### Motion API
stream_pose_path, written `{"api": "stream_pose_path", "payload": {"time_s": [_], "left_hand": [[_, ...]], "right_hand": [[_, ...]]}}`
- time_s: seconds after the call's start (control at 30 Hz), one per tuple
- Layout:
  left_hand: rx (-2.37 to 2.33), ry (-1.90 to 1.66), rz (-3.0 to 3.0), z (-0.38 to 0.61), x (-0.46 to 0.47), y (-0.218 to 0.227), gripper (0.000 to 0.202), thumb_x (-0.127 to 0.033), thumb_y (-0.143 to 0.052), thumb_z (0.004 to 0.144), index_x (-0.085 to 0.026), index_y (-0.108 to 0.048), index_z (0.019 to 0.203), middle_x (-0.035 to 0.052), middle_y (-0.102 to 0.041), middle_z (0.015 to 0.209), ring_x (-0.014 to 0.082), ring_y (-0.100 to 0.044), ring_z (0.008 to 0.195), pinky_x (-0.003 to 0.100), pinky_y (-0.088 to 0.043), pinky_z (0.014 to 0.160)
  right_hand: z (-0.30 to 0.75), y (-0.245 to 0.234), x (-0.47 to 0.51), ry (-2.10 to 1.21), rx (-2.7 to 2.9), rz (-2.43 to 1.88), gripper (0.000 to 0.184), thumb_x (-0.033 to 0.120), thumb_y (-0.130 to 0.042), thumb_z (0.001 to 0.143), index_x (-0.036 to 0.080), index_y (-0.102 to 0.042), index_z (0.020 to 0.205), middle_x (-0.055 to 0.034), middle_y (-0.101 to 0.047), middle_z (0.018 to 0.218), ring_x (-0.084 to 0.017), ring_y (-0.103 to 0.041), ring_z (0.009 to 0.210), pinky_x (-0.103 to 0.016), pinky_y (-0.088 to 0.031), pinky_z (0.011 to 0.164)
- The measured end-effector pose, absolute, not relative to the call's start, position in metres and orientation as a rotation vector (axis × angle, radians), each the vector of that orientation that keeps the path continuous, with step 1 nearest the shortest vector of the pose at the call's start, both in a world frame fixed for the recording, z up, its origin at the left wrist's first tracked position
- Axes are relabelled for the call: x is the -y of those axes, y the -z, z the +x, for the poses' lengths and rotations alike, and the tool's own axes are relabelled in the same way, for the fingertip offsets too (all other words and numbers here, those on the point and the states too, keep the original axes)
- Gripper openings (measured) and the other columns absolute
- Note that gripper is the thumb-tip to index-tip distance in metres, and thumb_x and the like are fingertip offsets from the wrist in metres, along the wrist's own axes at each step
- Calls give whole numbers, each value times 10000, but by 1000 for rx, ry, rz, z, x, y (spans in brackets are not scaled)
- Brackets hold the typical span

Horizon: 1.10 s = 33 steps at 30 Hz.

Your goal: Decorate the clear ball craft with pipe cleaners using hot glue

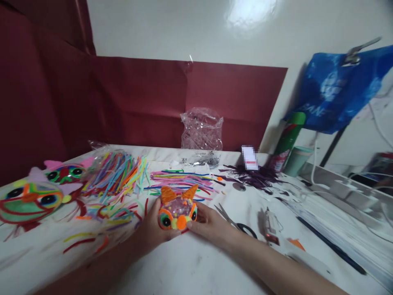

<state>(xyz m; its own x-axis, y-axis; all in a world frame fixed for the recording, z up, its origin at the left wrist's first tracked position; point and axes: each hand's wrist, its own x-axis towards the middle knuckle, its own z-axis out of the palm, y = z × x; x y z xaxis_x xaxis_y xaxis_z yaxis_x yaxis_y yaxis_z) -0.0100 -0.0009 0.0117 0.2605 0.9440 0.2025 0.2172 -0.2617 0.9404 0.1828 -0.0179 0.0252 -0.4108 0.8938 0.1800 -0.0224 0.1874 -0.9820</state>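
Observation:
Between my two hands is a small animal-head craft with orange pipe-cleaner ears, black googly eyes ringed in orange and green, and an orange nose between yellow pom-poms. My left hand wraps its left side, with the thumb along the lower edge. On the other side, my right hand grips it, thumb close to the nose. Just behind the craft lies a spread of colourful pipe cleaners. Scissors lie right of my right hand, beside a white hot glue gun.
Two larger animal-face crafts sit at the left. A heap of pipe cleaners lies near them, with loose pieces in front. Dark purple strips, a green cup, a power strip and a black pen-like stick occupy the right.

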Motion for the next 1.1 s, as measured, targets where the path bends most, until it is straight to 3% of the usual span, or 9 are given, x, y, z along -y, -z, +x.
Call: {"api": "stream_pose_path", "payload": {"time_s": [0.2, 0.43, 0.63, 0.8, 1.0, 1.1], "left_hand": [[-1210, -1062, 1701, -9, 1, -11, 731, -293, -773, 514, -213, -392, 1132, 13, -639, 976, 200, -638, 843, 245, -503, 653], [-1067, -1047, 1630, -8, 3, -11, 761, -284, -781, 530, -216, -358, 1158, 55, -633, 1034, 220, -648, 886, 283, -523, 714], [-1312, -1085, 1652, -3, 7, -12, 706, -362, -790, 489, -239, -384, 1052, -9, -653, 834, 216, -663, 743, 262, -515, 613], [-1409, -1071, 1631, -4, 6, -5, 896, -423, -785, 471, -220, -317, 1208, 55, -677, 981, 251, -677, 821, 291, -547, 667], [-1453, -1044, 1588, -2, 7, -7, 896, -327, -780, 471, -221, -347, 1248, 67, -667, 1058, 268, -673, 891, 300, -554, 714], [-1416, -1065, 1545, 2, 11, -14, 844, -322, -808, 456, -249, -405, 1194, 49, -675, 1044, 253, -670, 885, 279, -549, 719]], "right_hand": [[188, -20, 16, -1320, 1647, -851, 638, 529, -741, 675, 178, -552, 1174, -106, -667, 1149, -276, -625, 1035, -400, -488, 892], [193, -24, 13, -1366, 1741, -850, 623, 466, -761, 685, 197, -555, 1208, -74, -676, 1131, -259, -621, 1043, -391, -479, 917], [198, -25, 11, -1428, 1747, -711, 541, 374, -713, 771, 192, -528, 1246, -76, -650, 1180, -237, -609, 1066, -378, -466, 946], [198, -27, 13, -1429, 1751, -699, 509, 261, -659, 811, 196, -495, 1288, -68, -641, 1192, -222, -606, 1069, -344, -478, 927], [228, -39, 6, -1022, 2091, -1237, 332, 175, -567, 788, 242, -674, 1095, -13, -731, 847, -185, -657, 722, -266, -513, 636], [245, -47, 2, -853, 1983, -1344, 295, 259, -596, 767, 206, -700, 1037, -67, -742, 941, -241, -675, 813, -316, -539, 688]]}}
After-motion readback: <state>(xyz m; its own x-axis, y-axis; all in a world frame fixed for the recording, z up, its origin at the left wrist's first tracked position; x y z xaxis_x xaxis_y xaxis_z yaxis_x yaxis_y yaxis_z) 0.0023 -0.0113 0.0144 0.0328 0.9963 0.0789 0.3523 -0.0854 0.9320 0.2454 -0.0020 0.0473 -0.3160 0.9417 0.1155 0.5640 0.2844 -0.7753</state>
